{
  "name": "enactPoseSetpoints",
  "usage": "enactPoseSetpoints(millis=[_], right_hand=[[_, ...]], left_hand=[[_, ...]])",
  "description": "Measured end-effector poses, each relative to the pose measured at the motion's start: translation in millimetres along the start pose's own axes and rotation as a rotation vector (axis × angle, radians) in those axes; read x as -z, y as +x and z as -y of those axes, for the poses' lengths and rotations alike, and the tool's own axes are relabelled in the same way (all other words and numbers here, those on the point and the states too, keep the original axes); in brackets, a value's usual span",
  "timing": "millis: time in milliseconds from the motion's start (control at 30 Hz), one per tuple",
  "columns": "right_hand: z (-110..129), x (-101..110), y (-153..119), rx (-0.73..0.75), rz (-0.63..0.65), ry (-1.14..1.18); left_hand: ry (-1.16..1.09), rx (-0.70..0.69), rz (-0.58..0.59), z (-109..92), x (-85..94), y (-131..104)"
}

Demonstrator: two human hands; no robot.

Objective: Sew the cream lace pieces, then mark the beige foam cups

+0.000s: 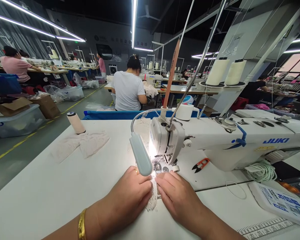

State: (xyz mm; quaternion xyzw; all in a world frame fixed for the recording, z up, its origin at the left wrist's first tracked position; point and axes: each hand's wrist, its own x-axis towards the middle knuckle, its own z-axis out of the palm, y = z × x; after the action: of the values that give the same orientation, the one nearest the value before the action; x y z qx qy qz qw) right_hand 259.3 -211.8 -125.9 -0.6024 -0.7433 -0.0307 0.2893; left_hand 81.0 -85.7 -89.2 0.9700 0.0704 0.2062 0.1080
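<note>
A narrow strip of white lace fabric point(153, 196) lies under the needle area of a white sewing machine point(202, 136). My left hand point(128, 193) is closed on the strip's left side, fingers curled and thumb pressed toward the lace. From the right, my right hand point(178, 196) pinches the same strip close to the presser foot. A grey lamp head point(141, 155) on a bendy neck hangs over the left fingers and hides part of the stitching spot. Bright light washes out the fabric just below the needle.
Orange thread snips point(200, 165) lie right of the needle. A thread cone point(76, 123) and pale fabric pieces point(82, 145) are at the left. Coiled cord point(261, 171), a white case point(280, 201) and a clear ruler point(267, 228) sit at the right. A person point(128, 86) sits ahead.
</note>
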Motion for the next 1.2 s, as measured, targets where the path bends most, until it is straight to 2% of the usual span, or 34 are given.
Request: enactPoseSetpoints(millis=[100, 200, 267, 367, 400, 467, 600, 700, 800, 933, 1067, 1200], right_hand=[[0, 1, -1, -0.005, 0.0, 0.015], [-1, 1, -1, -0.001, -0.016, -0.014], [-3, -2, -2, 0.023, -0.042, -0.034], [-8, -8, -1, 0.077, -0.081, -0.036], [-10, -11, -1, 0.09, -0.091, -0.037], [-12, -14, 0, 0.11, -0.108, -0.044], [-15, -18, 3, 0.129, -0.139, -0.038], [-15, -19, 4, 0.136, -0.16, -0.021], [-19, -26, 4, 0.149, -0.186, -0.004], [-29, -49, 2, 0.124, -0.247, 0.013], [-35, -61, 3, 0.112, -0.247, 0.014], [-31, -51, 4, 0.099, -0.219, 0.02]], left_hand=[[-0.039, -0.039, 0.032, -3, 2.7, -2], [-0.134, 0.036, -0.015, 1, 1.7, -4], [-0.208, 0.21, -0.106, 5, 1.1, -4], [-0.291, 0.561, -0.281, 9, 5.0, 0], [-0.301, 0.637, -0.317, 9, 7.6, 4], [-0.295, 0.675, -0.382, 8, 13.3, 12], [-0.267, 0.547, -0.48, 5, 21.0, 31], [-0.248, 0.392, -0.449, 2, 24.2, 32], [-0.066, 0.177, -0.416, -1, 24.0, 15], [0.107, -0.06, -0.383, 0, 12.2, -17], [0.223, -0.412, -0.5, 2, 4.7, -24], [0.312, -0.598, -0.617, -8, 18.7, -11]])
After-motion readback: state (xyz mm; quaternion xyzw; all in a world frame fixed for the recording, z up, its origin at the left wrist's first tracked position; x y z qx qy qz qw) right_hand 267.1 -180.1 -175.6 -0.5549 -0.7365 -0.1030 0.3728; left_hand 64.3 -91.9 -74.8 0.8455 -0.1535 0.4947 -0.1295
